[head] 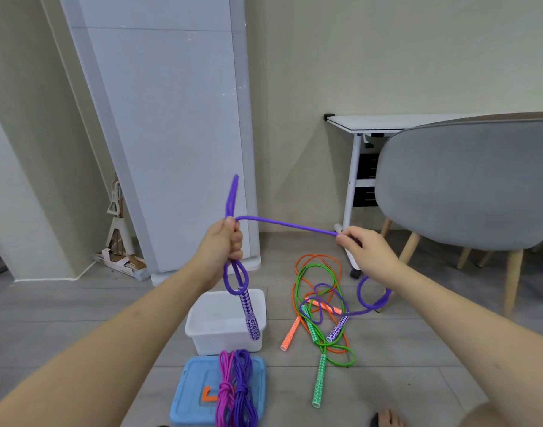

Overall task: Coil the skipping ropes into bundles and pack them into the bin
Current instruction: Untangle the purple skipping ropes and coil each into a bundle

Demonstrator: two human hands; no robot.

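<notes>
My left hand [224,241] grips folded loops of a purple skipping rope [282,224]; one loop sticks up above the fist and one patterned handle [250,315] hangs below it over the white bin [225,340]. My right hand [361,246] pinches the same rope, stretched between the hands. The rope's tail drops to its other handle [336,329] on the floor, among a loose orange rope [318,263] and a loose green rope [319,374]. A pink bundle [225,389] and a purple bundle [242,392] lie on the blue lid [187,396].
A grey chair [467,186] with wooden legs stands at the right, in front of a white desk [387,121]. A tall white panel [177,134] leans at the wall behind the bin. Cardboard and a stand [119,238] sit at the left. A foot [387,419] shows at the bottom.
</notes>
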